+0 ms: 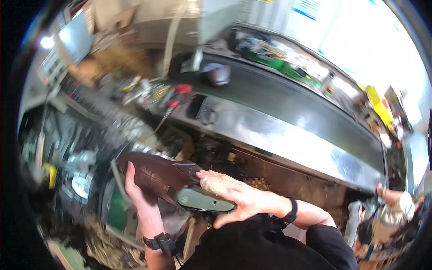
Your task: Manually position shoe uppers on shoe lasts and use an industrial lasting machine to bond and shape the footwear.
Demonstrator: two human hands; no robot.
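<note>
Lower centre, a brown shoe [150, 176] is gripped by the left hand [140, 198]. The right hand [240, 193] is laid open-fingered against it.

Blazes white at upper right, glares off the metal bench [288, 139], smears with blur at left, bends and blackens toward the rim.

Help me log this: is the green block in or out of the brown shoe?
In, apparently: the green block protrudes from the brown shoe at its opening.
</note>
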